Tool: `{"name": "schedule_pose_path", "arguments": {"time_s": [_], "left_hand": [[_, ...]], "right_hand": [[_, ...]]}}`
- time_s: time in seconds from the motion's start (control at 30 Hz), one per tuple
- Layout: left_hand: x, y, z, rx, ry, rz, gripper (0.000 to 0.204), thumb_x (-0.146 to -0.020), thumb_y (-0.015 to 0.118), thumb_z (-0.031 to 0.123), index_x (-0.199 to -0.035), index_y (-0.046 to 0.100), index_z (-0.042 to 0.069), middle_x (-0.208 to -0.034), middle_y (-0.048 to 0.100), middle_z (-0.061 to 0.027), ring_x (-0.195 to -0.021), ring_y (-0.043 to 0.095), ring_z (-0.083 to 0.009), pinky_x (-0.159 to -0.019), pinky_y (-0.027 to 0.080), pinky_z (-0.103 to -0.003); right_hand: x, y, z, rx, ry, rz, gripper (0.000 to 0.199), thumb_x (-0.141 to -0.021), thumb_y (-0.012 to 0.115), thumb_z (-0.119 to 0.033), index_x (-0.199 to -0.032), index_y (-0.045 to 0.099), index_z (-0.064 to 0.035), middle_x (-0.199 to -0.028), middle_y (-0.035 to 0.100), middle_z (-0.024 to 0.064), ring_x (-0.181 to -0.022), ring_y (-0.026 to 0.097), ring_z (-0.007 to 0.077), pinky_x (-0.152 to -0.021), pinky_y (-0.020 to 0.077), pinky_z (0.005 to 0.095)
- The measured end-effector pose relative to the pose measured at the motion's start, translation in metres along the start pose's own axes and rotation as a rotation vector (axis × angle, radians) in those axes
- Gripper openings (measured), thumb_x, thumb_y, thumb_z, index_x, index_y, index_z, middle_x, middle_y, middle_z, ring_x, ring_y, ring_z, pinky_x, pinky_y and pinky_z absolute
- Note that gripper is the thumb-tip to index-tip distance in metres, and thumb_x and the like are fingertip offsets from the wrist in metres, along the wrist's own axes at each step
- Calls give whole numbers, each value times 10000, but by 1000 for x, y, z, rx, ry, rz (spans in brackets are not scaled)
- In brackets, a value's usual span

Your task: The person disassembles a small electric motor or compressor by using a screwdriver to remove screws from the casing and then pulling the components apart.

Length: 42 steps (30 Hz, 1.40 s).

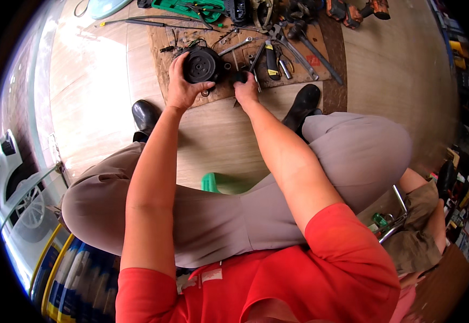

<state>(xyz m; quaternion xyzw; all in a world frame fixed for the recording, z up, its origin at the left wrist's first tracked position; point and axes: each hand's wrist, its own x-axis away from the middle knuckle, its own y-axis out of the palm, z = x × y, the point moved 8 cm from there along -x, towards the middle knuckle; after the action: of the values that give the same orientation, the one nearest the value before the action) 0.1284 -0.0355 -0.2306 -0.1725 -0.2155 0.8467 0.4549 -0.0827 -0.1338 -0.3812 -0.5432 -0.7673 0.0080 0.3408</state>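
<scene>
A round black pulley [202, 65] with holes in its face sits on a dark housing over the cardboard sheet [223, 96]. My left hand [183, 86] is closed round its left and near side, thumb along the near edge. A little to the right, my right hand [247, 89] pinches a small black piece [240, 77], whose kind is hard to make out. Loose thin wires [178, 46] lie beyond the pulley. Just past my right hand are a tool with a yellow-and-black handle [271, 60] and a metal socket [285, 70].
A ratchet wrench [235, 46], large pliers [298, 54] and a long-handled hammer [320, 58] lie on the cardboard. Beyond are a green tool case [188, 6] and orange power tools [347, 13]. A green stool [209, 182] is beneath me. Another person [415, 231] is at right.
</scene>
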Motion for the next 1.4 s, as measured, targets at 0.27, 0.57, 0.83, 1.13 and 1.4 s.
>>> {"name": "schedule_pose_path", "arguments": {"time_s": [0.27, 0.57, 0.83, 1.13, 1.4], "left_hand": [[-5, 1, 13, 5, -17, -58, 1100, -538, 992, 231, -1476, 431, 103, -1455, 453, -172, -1365, 457, -362, -1169, 388, -428], [-1, -1, 0, 31, -34, 12, 1104, -462, 1010, 265, -1436, 502, 151, -1492, 422, -208, -1384, 422, -409, -1155, 402, -462], [-3, -3, 10, -100, -28, 43, 1096, -464, 1001, 262, -1434, 504, 151, -1567, 384, -201, -1449, 347, -422, -1182, 352, -493], [0, -3, 22, -125, -2, 32, 1052, -537, 977, 218, -1418, 445, 2, -1563, 390, -178, -1465, 331, -395, -1214, 316, -457], [-2, 0, 25, -102, 10, 33, 1049, -535, 979, 213, -1412, 445, 0, -1539, 405, -203, -1468, 316, -413, -1222, 299, -470]], "right_hand": [[10, -31, -66, 425, -288, 326, 571, -853, 663, -174, -1379, 518, -9, -1250, 644, 260, -1255, 556, 408, -1110, 408, 446], [63, -3, -184, 408, -754, -26, 412, -866, 734, -233, -1224, 681, -37, -1179, 670, 213, -1072, 651, 384, -947, 519, 445], [64, 2, -188, 400, -596, 20, 453, -827, 772, -214, -1231, 671, -35, -1153, 675, 236, -1093, 644, 406, -957, 519, 464], [66, 6, -202, 555, -537, 62, 370, -828, 779, -274, -1074, 710, -7, -1023, 715, 224, -984, 685, 395, -885, 547, 472], [68, 2, -207, 610, -536, 104, 364, -834, 799, -265, -1010, 682, 32, -1112, 653, 232, -1048, 649, 388, -924, 533, 441]]}}
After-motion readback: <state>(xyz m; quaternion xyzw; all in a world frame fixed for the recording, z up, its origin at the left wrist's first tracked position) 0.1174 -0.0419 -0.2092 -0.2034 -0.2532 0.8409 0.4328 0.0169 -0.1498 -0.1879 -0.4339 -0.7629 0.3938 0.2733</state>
